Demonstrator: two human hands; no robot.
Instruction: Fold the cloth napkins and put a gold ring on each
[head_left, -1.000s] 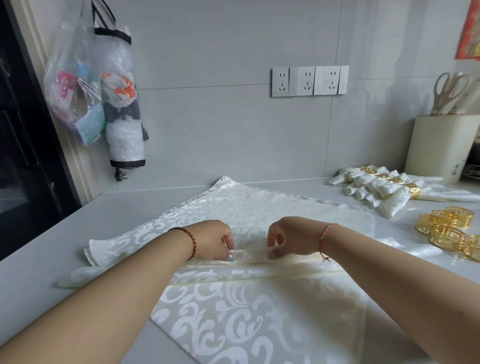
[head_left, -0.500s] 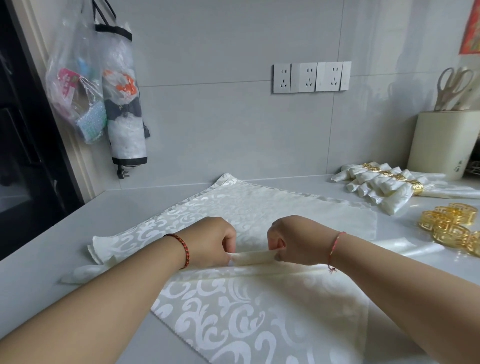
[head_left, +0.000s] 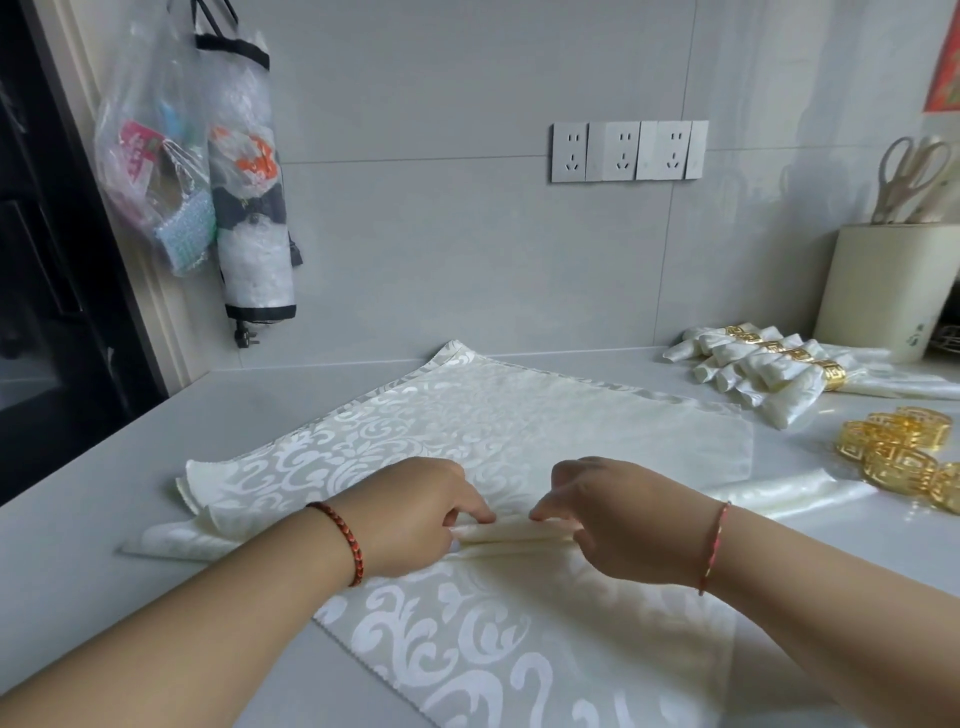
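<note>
One cream patterned napkin (head_left: 519, 415) is spread on the grey counter (head_left: 93, 561) and is partly pleated: a narrow stack of folds (head_left: 511, 535) runs across its middle, and this ridge is pinched from both sides. The left hand (head_left: 415, 514) grips the ridge at its left, fingers curled onto the fold, and the right hand (head_left: 618, 514) grips it just to the right; the two hands are held near each other but not touching, with a short stretch of pleat showing between them. Flat cloth remains both beyond the hands and on the near side of them, so the pleating is judged to be roughly midway, and no ring has yet been put on this napkin. Well to the right of the right hand and farther back, a bundle of finished napkins (head_left: 769, 374) is laid, already banded in gold; about four or five bands can be made out, though the exact count cannot be told. Nearer, to the right of the right hand, a cluster of loose gold rings (head_left: 904, 452) is waiting, about four being visible with the heap cut by the frame edge. Whether further unfolded napkins remain cannot be told.
</note>
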